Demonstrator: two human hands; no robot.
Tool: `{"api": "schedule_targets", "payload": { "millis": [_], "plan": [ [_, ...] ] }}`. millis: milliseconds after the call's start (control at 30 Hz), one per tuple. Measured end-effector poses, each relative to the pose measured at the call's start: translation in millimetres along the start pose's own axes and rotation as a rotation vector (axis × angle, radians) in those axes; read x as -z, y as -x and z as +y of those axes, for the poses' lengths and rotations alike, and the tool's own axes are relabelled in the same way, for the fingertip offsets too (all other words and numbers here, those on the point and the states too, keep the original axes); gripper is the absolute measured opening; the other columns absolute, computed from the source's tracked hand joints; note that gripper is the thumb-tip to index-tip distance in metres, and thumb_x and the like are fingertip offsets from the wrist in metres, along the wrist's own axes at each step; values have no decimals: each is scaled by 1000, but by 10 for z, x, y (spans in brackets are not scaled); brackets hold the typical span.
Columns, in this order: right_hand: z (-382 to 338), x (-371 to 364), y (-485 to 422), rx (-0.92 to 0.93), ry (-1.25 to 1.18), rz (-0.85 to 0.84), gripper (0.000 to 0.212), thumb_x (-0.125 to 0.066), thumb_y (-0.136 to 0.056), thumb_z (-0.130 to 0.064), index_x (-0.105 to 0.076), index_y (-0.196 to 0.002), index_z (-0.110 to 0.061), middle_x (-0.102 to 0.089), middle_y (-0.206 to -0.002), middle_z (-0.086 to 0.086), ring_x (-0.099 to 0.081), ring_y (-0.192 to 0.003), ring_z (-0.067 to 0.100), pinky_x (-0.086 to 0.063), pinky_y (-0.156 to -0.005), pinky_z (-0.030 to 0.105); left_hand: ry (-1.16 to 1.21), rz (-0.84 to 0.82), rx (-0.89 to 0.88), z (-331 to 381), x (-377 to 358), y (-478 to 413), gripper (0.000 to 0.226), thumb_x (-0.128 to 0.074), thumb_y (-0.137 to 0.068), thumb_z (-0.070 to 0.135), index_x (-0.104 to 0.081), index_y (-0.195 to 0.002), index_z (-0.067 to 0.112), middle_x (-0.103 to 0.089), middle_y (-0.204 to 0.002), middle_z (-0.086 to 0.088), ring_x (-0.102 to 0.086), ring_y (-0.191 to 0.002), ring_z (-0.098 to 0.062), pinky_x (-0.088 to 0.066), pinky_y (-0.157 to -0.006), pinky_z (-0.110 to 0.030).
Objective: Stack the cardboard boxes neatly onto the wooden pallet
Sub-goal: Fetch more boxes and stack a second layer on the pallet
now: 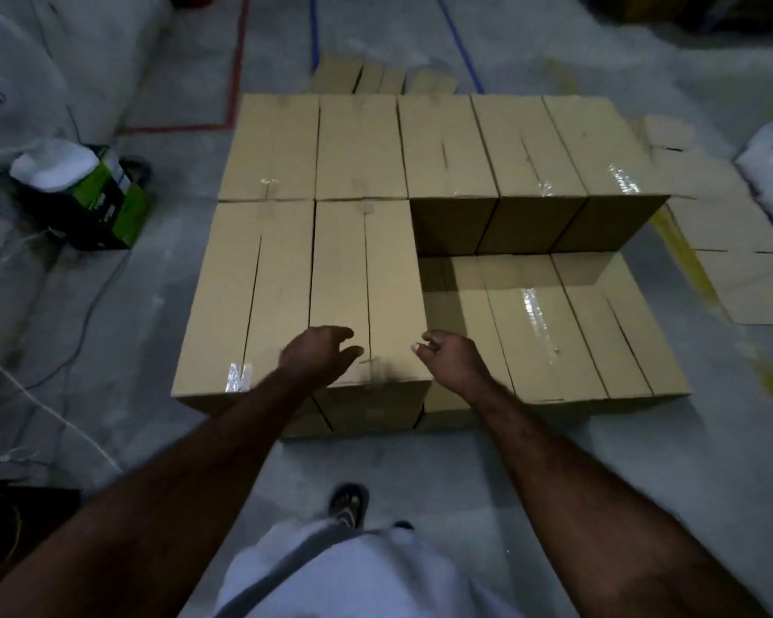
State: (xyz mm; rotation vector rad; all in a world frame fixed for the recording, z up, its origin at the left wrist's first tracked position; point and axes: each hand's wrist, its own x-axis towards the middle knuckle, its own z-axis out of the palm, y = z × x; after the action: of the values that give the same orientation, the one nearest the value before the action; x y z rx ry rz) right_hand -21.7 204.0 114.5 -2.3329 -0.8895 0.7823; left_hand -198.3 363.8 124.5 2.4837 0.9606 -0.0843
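Observation:
A block of brown cardboard boxes stands on the floor ahead; the pallet under it is hidden. The upper layer covers the back row and the front left. Its front right box [367, 287] lies under my hands. My left hand [318, 356] hovers over its near end, fingers loosely curled, holding nothing. My right hand [454, 356] hangs at that box's near right corner, fingers relaxed and empty. To the right, lower-layer boxes [554, 323] lie uncovered, one step down.
Flattened cardboard sheets [732, 243] lie on the floor to the right and behind the stack. A green and black case [94, 202] with cables sits at the left. White sacks line the left side. My sandalled foot [349, 504] stands on bare concrete before the stack.

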Motion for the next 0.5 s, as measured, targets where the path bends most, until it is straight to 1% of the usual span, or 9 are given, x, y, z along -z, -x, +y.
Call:
{"api": "schedule_targets", "payload": {
  "millis": [33, 100, 167, 233, 300, 367, 400, 467, 500],
  "plan": [
    [-46, 47, 5, 1, -41, 39, 44, -63, -95, -39, -66, -126, -9, -69, -123, 10, -64, -112, 21, -44, -90, 20, 34, 16, -5, 39, 62, -48, 49, -55, -93, 53, -60, -132, 23, -67, -126, 0, -62, -113, -20, -51, -91, -33],
    [-109, 137, 21, 3, -117, 117, 37, -62, -96, -38, -72, -112, -7, -73, -109, 10, -66, -101, 22, -46, -80, 24, 133, 44, 4, 115, 186, -149, 48, -55, -92, 56, -64, -127, 25, -68, -124, 3, -63, -111, -16, -52, -91, -32],
    [-149, 236, 56, -28, -217, 170, 32, -60, -97, -40, -74, -107, -13, -74, -99, 2, -67, -93, 18, -44, -71, 22, 232, 66, -3, 218, 290, -248, 46, -56, -92, 55, -66, -124, 24, -68, -123, 5, -63, -110, -13, -51, -93, -31],
    [-165, 342, 93, -68, -334, 213, 25, -59, -97, -43, -72, -104, -24, -70, -90, -7, -66, -89, 14, -42, -67, 18, 294, 54, -54, 360, 359, -339, 47, -57, -92, 54, -66, -124, 22, -69, -123, 4, -63, -110, -11, -49, -94, -28],
    [-162, 456, 135, -88, -415, 262, 17, -57, -97, -44, -67, -95, -30, -68, -84, -9, -66, -85, 16, -47, -66, 21, 334, 30, -115, 545, 404, -433, 45, -57, -93, 52, -67, -124, 21, -69, -123, 3, -62, -109, -10, -46, -92, -25],
    [-136, 617, 196, -130, -480, 328, 21, -56, -98, -44, -67, -90, -27, -71, -86, -1, -69, -86, 20, -53, -72, 29, 371, 5, -181, 791, 433, -526, 41, -57, -94, 49, -69, -122, 21, -70, -121, 3, -62, -106, -9, -46, -90, -23],
    [-112, 715, 227, -150, -505, 367, 25, -56, -98, -44, -68, -88, -25, -72, -87, 3, -70, -86, 22, -54, -72, 31, 392, -8, -217, 941, 446, -567, 39, -58, -94, 48, -69, -120, 21, -70, -118, 3, -62, -103, -8, -47, -87, -23],
    [-28, 934, 288, -179, -557, 434, 26, -54, -98, -46, -67, -87, -26, -72, -90, 5, -70, -88, 24, -56, -72, 34, 442, -42, -285, 1287, 492, -637, 37, -58, -95, 46, -70, -119, 20, -71, -114, 2, -63, -96, -7, -47, -79, -21],
    [27, 1054, 313, -192, -570, 467, 26, -54, -98, -47, -67, -86, -28, -73, -90, 3, -70, -87, 22, -57, -74, 37, 479, -66, -310, 1470, 518, -672, 37, -58, -95, 45, -69, -120, 20, -71, -113, 2, -63, -95, -6, -48, -78, -22]
  ]
}}
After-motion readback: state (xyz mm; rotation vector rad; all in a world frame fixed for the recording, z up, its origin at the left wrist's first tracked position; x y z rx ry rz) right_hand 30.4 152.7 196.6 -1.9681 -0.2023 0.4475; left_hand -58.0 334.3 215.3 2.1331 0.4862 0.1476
